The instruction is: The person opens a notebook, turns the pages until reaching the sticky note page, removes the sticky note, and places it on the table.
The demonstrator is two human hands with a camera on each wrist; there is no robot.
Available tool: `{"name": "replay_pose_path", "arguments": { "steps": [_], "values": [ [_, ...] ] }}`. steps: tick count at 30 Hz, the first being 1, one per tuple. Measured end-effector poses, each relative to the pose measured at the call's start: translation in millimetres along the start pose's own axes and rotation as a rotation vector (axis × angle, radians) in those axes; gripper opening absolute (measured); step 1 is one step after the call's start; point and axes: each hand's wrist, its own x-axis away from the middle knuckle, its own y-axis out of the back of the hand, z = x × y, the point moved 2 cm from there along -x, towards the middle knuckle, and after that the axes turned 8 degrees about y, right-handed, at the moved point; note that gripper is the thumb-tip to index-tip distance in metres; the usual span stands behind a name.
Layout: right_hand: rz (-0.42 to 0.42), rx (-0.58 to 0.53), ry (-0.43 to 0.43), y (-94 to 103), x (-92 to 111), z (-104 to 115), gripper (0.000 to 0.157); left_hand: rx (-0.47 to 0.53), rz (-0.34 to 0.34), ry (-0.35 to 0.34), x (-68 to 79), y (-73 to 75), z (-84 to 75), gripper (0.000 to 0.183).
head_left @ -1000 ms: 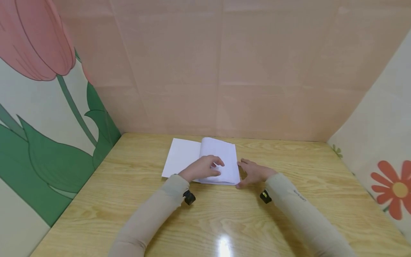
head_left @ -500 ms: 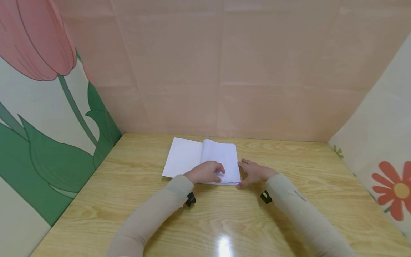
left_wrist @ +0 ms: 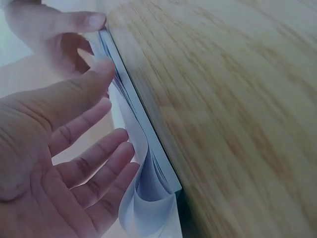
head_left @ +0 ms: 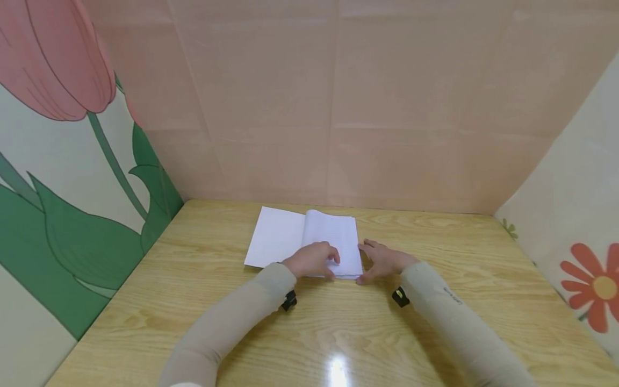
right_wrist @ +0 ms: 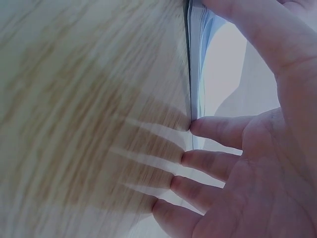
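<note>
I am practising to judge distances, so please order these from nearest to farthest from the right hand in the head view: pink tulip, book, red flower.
1. Book: directly left of the right hand.
2. Red flower: at the view's far right.
3. Pink tulip: at the upper left.

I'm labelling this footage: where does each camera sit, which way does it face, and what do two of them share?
Head: on the head, facing forward and down at the open book on the table; left hand, right hand and sleeves show.
Left wrist: on that wrist, facing the book's page edges; the left hand and part of the right hand show.
Right wrist: on that wrist, facing the book's side edge; the right hand's palm and fingers show.
Both wrist views share the book and table.
</note>
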Motion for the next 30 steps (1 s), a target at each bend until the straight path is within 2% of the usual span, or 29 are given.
{"name": "replay_pose_path", "arguments": {
  "steps": [5, 10, 15, 19, 23, 27, 30],
  "values": [
    [0.004, -0.003, 0.000, -0.2, 0, 0, 0.109, 0.009, 0.006, 0.006, -1.1, -0.5, 0.9, 0.031],
    [0.005, -0.005, 0.000, 0.1, 0, 0, 0.108, 0.043, 0.011, -0.020, -2.6, -0.9, 4.5, 0.023],
    [0.010, 0.004, -0.016, 1.3, 0, 2, 0.108, 0.086, -0.013, -0.098, -3.9, -1.7, 9.2, 0.037],
    [0.010, 0.009, -0.013, 1.0, 1, 2, 0.108, 0.114, -0.022, -0.132, -2.6, -1.4, 10.1, 0.045],
    [0.006, 0.001, 0.000, 0.4, 2, 3, 0.108, 0.109, -0.023, -0.104, -2.1, -1.3, 9.2, 0.036],
    [0.005, -0.011, 0.001, 0.5, 2, 2, 0.108, 0.148, -0.010, -0.053, -2.8, -2.1, 9.5, 0.025],
    [0.002, -0.007, 0.004, 0.6, 1, 1, 0.108, 0.161, -0.025, -0.045, -3.3, -2.1, 9.4, 0.019]
  ]
}}
